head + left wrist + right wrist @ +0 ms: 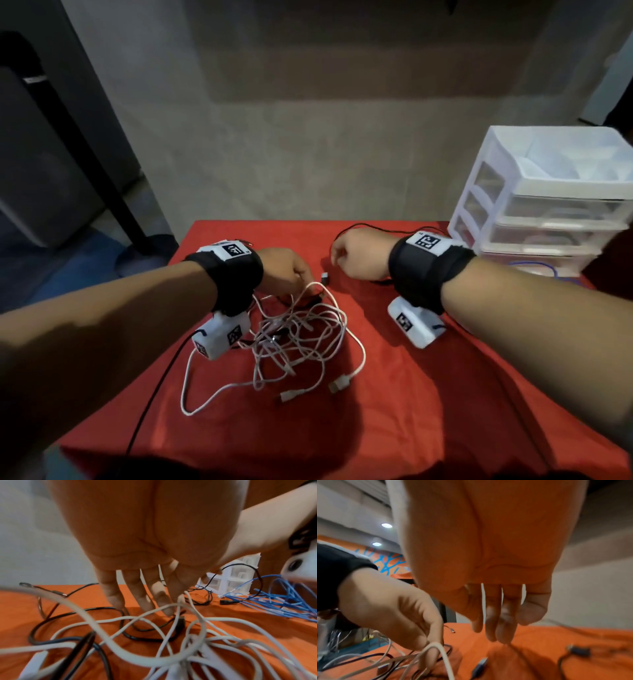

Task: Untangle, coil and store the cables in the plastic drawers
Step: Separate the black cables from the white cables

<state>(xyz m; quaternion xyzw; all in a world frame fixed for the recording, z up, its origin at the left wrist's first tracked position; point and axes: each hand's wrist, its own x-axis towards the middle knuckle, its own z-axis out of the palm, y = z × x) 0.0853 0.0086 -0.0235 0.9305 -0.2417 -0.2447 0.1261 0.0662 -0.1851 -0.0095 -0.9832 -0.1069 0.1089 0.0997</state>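
The white tangle [294, 342] lies on the red cloth [394, 394], and everything else sits around it. Its loops pile over each other, with 2 loose plugs [339, 385] at its near edge. Black cable [82, 615] runs under and through its far-left part.

The left hand [284, 270] reaches down onto the tangle's far edge. In the left wrist view its fingers [145, 599] point down, slightly spread, their tips among the white loops; whether they pinch a strand cannot be told. A white loop arches over a fingertip in the right wrist view.

Just right of the tangle's far edge, a small dark plug [325, 277] rests on the cloth. Beyond it hovers the right hand [359, 255], fingers straight and close together, pointing down; a thin black cable [370, 226] runs from beneath their tips, but any pinch is hidden.

Far right of the tangle stand the plastic drawers [548, 202], with blue cables [274, 599] heaped in front of them.
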